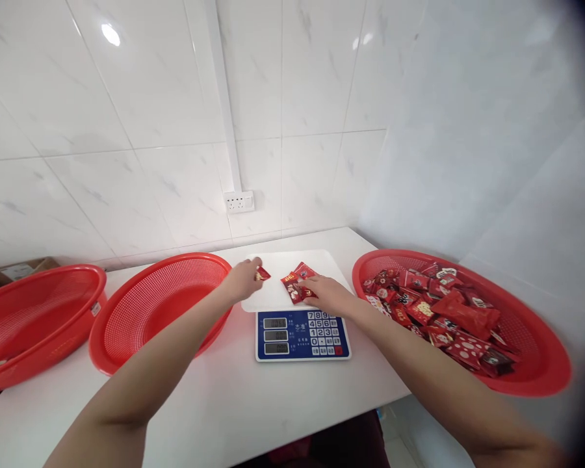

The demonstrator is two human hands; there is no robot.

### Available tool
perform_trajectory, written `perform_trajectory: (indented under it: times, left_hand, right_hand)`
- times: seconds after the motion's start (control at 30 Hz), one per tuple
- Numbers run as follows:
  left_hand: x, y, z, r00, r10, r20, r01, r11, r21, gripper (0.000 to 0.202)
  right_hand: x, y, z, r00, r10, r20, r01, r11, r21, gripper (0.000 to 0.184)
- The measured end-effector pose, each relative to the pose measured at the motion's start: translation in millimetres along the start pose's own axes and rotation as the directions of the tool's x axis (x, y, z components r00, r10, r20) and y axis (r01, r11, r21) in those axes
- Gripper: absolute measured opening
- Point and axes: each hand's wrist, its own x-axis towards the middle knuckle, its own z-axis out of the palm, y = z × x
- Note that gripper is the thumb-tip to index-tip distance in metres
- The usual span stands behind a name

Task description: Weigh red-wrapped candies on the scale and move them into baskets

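My left hand (244,279) pinches a small red snack packet (262,274) above the back-left part of a white scale platform (268,292). Several similar red packets (293,285) lie in a loose heap on that platform. My right hand (329,294) rests against the heap, its fingertips touching the packets, and its grip is hard to make out. Just in front of the platform is the blue keypad and display panel of a digital scale (302,335).
Two red mesh baskets (190,260) (53,273) stand left of the scale on the white table (214,416). A red basket (394,257) on the right holds several red packets. White tiled walls with a wall socket (238,201) rise behind. A cardboard box (19,273) is far left.
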Motion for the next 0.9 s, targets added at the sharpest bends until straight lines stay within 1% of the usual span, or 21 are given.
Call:
perform_trajectory:
  times: [0.1, 0.17, 0.23, 0.3, 0.37, 0.43, 0.47, 0.5, 0.53, 0.6, 0.63, 0.7, 0.77, 0.83, 0.9]
  left_hand:
    - [-20, -38, -23.1, 0.996, -0.094, 0.003, 0.094, 0.995, 0.023, 0.030]
    - [-33, -64, -31.3, 0.987, -0.160, 0.035, 0.158, 0.986, 0.046, 0.029]
    - [-42, -83, -32.2, 0.976, -0.212, 0.048, 0.208, 0.975, 0.073, 0.035]
    - [-45, -88, -27.4, 0.975, -0.219, 0.036, 0.215, 0.973, 0.088, 0.043]
    - [-39, -79, -19.0, 0.988, -0.155, 0.014, 0.153, 0.985, 0.080, 0.045]
    - [-28, -57, -8.7, 1.000, -0.023, 0.008, 0.022, 0.998, 0.061, 0.042]
    - [-21, -42, -3.2, 0.998, 0.061, 0.014, -0.062, 0.997, 0.054, 0.040]
    - [-13, -27, 2.5, 0.988, 0.150, 0.028, -0.152, 0.987, 0.050, 0.038]
    - [-6, -12, 8.0, 0.970, 0.239, 0.049, -0.241, 0.969, 0.050, 0.037]
    - [8, 15, 18.5, 0.918, 0.385, 0.097, -0.392, 0.918, 0.059, 0.044]
    - [14, 26, 23.1, 0.892, 0.436, 0.117, -0.445, 0.893, 0.068, 0.048]
    - [24, 40, 30.1, 0.856, 0.496, 0.145, -0.511, 0.855, 0.092, 0.051]
    - [32, 48, 33.7, 0.839, 0.521, 0.157, -0.540, 0.834, 0.117, 0.041]
    - [36, 49, 33.4, 0.833, 0.530, 0.160, -0.551, 0.824, 0.134, 0.029]
    - [35, 47, 28.8, 0.842, 0.517, 0.156, -0.537, 0.830, 0.147, 0.024]
  right_hand:
    - [0, 2, -1, 1.000, -0.001, 0.013, 0.001, 1.000, 0.010, 0.043]
    - [0, 5, -1, 1.000, -0.007, 0.021, 0.007, 1.000, 0.018, 0.045]
    - [2, 8, 0, 0.999, -0.013, 0.029, 0.012, 1.000, 0.026, 0.046]
    - [4, 10, 1, 0.999, -0.014, 0.032, 0.013, 0.999, 0.033, 0.046]
    - [6, 9, 2, 1.000, -0.012, 0.027, 0.011, 0.999, 0.037, 0.044]
    - [7, 7, 2, 1.000, -0.006, 0.018, 0.005, 0.999, 0.037, 0.041]
    - [7, 5, 2, 1.000, 0.000, 0.014, 0.000, 0.999, 0.036, 0.040]
    - [7, 4, 2, 1.000, 0.006, 0.009, -0.006, 0.999, 0.034, 0.039]
    - [7, 3, 2, 1.000, 0.014, 0.003, -0.014, 0.999, 0.031, 0.039]
    - [6, 1, 2, 1.000, 0.028, -0.008, -0.027, 0.999, 0.021, 0.037]
    - [6, 1, 2, 0.999, 0.033, -0.012, -0.033, 0.999, 0.012, 0.035]
    - [3, 0, 1, 0.999, 0.047, -0.020, -0.047, 0.999, -0.006, 0.031]
    - [0, -1, -1, 0.998, 0.064, -0.024, -0.065, 0.998, -0.022, 0.026]
    - [-2, -1, -2, 0.997, 0.077, -0.023, -0.078, 0.996, -0.033, 0.021]
    - [-4, -1, -4, 0.996, 0.088, -0.021, -0.089, 0.995, -0.043, 0.018]
